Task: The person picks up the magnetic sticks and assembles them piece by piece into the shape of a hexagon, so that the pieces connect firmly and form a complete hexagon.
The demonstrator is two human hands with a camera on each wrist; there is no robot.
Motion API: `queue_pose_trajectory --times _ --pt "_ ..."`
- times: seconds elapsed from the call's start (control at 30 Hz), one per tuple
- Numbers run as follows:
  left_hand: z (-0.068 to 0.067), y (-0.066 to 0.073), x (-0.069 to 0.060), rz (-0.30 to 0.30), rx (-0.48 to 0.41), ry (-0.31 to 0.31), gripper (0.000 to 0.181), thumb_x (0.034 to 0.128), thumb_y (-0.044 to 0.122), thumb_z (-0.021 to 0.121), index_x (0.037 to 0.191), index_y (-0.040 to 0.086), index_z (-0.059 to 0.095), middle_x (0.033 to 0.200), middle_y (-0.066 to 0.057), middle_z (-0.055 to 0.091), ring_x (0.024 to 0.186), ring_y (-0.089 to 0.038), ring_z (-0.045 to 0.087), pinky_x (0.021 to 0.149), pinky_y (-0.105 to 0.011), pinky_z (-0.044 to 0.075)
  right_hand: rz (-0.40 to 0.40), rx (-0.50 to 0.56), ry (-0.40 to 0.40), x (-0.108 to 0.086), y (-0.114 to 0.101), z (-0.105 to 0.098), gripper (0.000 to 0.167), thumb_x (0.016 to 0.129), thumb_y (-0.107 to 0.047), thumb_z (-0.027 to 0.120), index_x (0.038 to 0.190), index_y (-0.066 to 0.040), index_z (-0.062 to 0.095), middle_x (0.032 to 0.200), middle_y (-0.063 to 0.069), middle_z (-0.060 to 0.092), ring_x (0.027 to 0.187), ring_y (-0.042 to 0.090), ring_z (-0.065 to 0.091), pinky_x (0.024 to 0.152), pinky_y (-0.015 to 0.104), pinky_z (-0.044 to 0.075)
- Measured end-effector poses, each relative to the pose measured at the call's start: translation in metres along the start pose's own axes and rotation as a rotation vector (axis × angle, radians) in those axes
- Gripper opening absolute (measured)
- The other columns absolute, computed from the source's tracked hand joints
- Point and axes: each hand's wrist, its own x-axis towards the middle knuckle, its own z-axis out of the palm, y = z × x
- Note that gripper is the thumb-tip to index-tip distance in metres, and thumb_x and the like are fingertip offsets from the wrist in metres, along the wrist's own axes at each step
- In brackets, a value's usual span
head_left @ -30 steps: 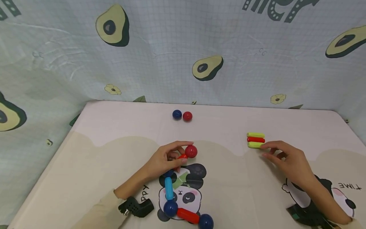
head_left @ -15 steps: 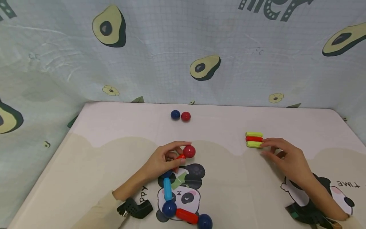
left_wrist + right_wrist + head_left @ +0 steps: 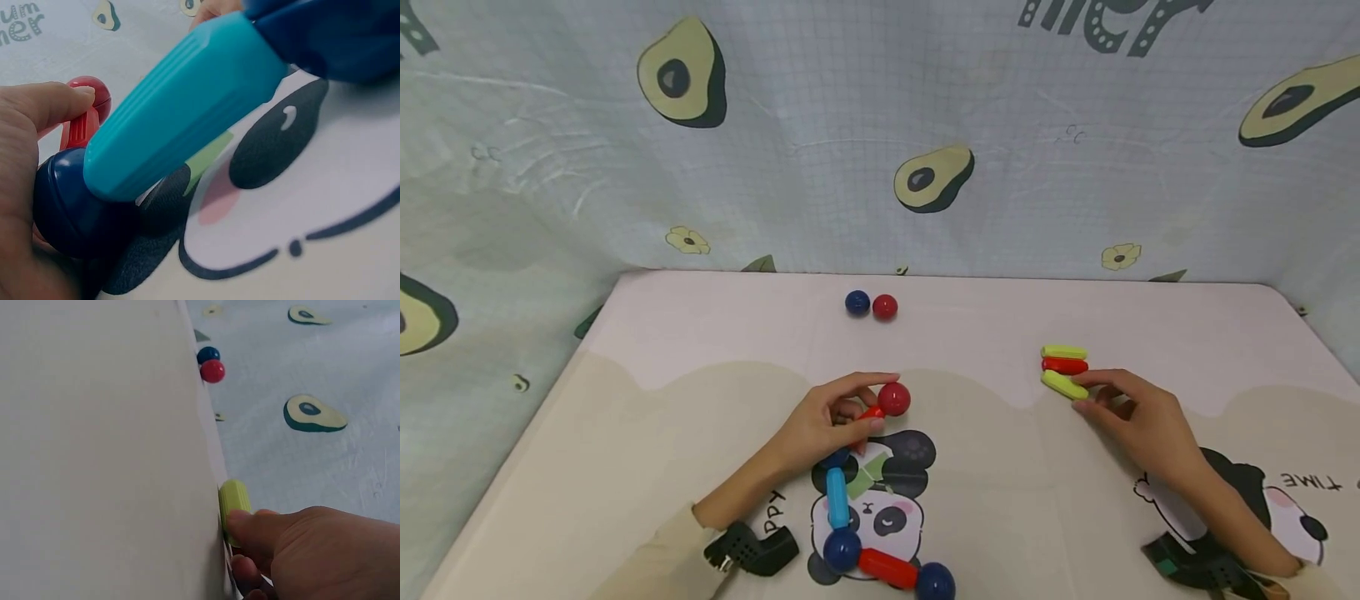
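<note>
My left hand (image 3: 831,421) grips the far end of a chain of toy balls and rods, fingers round a red rod (image 3: 871,413) tipped by a red ball (image 3: 894,399). In the left wrist view a dark blue ball (image 3: 65,200) sits against the palm, joined to a light blue rod (image 3: 181,109). From there the chain runs through another blue ball (image 3: 842,550) and a red rod (image 3: 887,568) to a blue end ball (image 3: 936,581). Between thumb and fingertips, my right hand (image 3: 1138,421) pinches a yellow-green rod (image 3: 1064,385), now slanted.
Just behind the pinched rod lie a red rod (image 3: 1064,366) and a second yellow-green rod (image 3: 1063,352), side by side. A loose blue ball (image 3: 857,302) and red ball (image 3: 884,307) sit near the table's far edge. An avocado-print curtain (image 3: 820,108) hangs behind the table.
My right hand has taken the nearest yellow-green rod and turned its near end towards me, slightly away from the red rod. My left hand keeps its hold on the chain.
</note>
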Motion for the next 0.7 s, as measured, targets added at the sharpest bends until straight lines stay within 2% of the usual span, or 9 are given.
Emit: queue_pose_trajectory --times 0.1,0.27,0.47,0.7 --pt "-0.001 0.001 -0.001 -0.006 -0.003 -0.002 0.048 0.0903 0.008 0.064 0.136 0.010 0.052 0.096 -0.010 0.058 0.063 -0.024 0.060 0.061 -0.026 0.051 -0.007 -0.008 0.015 0.001 -0.002 0.003 0.034 0.078 -0.004 0.078 0.109 -0.014 0.068 0.077 -0.004 0.057 0.055 0.005 0.053 0.052 0.016 0.042" --pt "-0.003 0.001 -0.002 -0.017 -0.021 -0.011 0.047 0.0906 0.007 0.064 0.136 0.011 0.052 0.097 -0.010 0.059 0.064 -0.025 0.062 0.064 -0.027 0.052 0.026 0.010 0.029 0.000 -0.004 0.005 0.032 0.079 -0.006 0.077 0.109 -0.014 0.069 0.079 -0.003 0.060 0.057 0.005 0.055 0.052 0.016 0.042" --pt "-0.003 -0.001 -0.002 -0.037 -0.041 -0.032 0.048 0.0914 0.007 0.063 0.137 0.013 0.051 0.098 -0.011 0.059 0.065 -0.026 0.064 0.066 -0.027 0.052 0.087 0.035 -0.016 0.001 -0.010 0.000 0.030 0.084 -0.014 0.074 0.113 -0.015 0.069 0.087 -0.001 0.064 0.065 0.005 0.060 0.057 0.016 0.046" --pt "-0.003 0.001 0.000 -0.074 -0.041 -0.040 0.050 0.0903 0.007 0.065 0.138 0.014 0.051 0.099 -0.011 0.059 0.065 -0.026 0.066 0.071 -0.029 0.053 0.114 0.125 -0.059 0.003 -0.028 -0.006 0.031 0.085 -0.014 0.074 0.115 -0.015 0.068 0.091 0.000 0.064 0.068 0.009 0.062 0.053 0.021 0.047"
